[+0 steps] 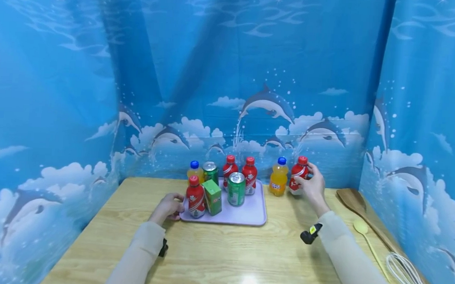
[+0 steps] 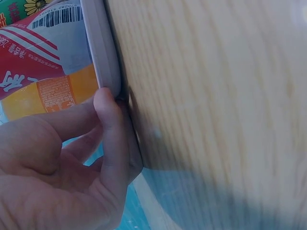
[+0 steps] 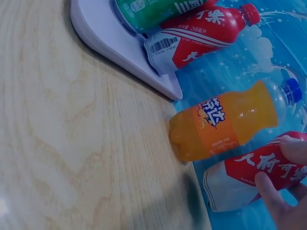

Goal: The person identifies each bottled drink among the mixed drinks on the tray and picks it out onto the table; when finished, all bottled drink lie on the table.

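My left hand [image 1: 168,207] pinches the left rim of a pale lilac tray [image 1: 246,215]; in the left wrist view the thumb presses against the tray wall [image 2: 103,48]. At the back right, my right hand [image 1: 314,187] grips a red-capped cola bottle [image 1: 298,169], upright at the table's far edge. Just left of that bottle stands an orange soda bottle [image 3: 216,122] with a blue cap, outside the tray. On the tray are red cola bottles [image 1: 195,201], a green juice carton [image 1: 213,197], green cans [image 1: 236,189] and another orange soda bottle [image 1: 195,171], partly hidden.
Along the right side of the wooden table [image 1: 220,254] lie a wooden spatula [image 1: 351,199], a pale yellow spoon [image 1: 361,227] and a white whisk [image 1: 405,274]. A blue dolphin-print curtain [image 1: 224,72] hangs at the back and both sides.
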`<state>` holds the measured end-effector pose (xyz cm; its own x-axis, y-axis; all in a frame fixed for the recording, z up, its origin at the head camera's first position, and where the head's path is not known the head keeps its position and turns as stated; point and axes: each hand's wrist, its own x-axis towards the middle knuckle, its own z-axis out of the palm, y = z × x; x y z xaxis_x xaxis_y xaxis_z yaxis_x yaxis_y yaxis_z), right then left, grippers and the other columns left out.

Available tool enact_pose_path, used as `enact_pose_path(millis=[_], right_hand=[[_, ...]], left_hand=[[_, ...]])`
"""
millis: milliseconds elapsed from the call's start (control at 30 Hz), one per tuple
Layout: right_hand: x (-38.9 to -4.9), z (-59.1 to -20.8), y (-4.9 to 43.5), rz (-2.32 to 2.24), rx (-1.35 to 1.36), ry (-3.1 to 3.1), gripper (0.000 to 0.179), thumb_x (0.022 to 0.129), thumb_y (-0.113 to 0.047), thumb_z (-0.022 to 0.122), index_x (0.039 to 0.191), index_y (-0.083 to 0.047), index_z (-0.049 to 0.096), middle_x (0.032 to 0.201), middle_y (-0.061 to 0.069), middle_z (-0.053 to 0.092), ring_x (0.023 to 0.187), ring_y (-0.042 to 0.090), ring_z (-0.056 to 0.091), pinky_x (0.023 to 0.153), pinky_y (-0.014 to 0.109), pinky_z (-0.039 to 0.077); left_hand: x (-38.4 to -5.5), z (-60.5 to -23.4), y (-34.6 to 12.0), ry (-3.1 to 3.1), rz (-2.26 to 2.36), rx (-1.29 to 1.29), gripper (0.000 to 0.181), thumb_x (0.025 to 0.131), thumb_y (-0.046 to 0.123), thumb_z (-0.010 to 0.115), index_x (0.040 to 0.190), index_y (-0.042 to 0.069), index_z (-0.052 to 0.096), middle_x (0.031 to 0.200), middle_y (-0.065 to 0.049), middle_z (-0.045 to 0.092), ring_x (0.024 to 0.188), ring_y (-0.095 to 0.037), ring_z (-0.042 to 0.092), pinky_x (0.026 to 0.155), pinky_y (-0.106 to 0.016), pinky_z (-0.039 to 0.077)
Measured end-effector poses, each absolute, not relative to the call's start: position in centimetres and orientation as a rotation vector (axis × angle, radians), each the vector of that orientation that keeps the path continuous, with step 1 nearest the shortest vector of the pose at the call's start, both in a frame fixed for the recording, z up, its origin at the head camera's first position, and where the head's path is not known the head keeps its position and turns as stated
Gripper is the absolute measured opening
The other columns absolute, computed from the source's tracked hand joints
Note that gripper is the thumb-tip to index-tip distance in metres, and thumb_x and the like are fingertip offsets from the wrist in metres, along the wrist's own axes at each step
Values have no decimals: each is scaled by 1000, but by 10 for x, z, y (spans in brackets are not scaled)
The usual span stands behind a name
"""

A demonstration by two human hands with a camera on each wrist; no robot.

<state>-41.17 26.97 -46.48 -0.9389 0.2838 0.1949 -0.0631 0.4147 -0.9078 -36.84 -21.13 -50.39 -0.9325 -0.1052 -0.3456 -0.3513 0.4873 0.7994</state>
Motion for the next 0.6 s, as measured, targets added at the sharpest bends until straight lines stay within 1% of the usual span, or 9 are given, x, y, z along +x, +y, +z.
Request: enact_pose_path(millis=[100,333,433,600], right_hand=[[-415,-464,270,1509,-222,-2374,76,97,-5,72,164,-12,35,157,29,47,129,47,60,81,35,68],[-419,-465,270,1468,-264,-2388,75,97,-5,73,163,-12,37,155,28,49,128,47,62,78,32,67],[-420,-466,270,1472,-270,-2389,74,97,-5,72,162,-12,38,155,28,50,128,46,62,81,35,67],[-420,-470,270,1481,-269,-2392,72,99,-6,70,163,-12,37,157,28,48,130,45,61,92,44,66]], left_hand=[[-370,-505,-211,2482,1421,-402,53,92,-7,64,144,0,56,98,-16,67,68,-14,60,56,-21,58],[-370,-507,-211,2497,1409,-398,53,92,-6,63,145,-1,55,102,-18,67,62,-13,59,54,-20,56],[-370,-507,-211,2502,1414,-390,53,92,-6,63,144,-1,54,100,-18,66,61,-12,58,53,-20,56],[-371,-508,-211,2497,1417,-401,52,92,-7,63,144,0,55,98,-16,67,64,-13,59,54,-20,56]])
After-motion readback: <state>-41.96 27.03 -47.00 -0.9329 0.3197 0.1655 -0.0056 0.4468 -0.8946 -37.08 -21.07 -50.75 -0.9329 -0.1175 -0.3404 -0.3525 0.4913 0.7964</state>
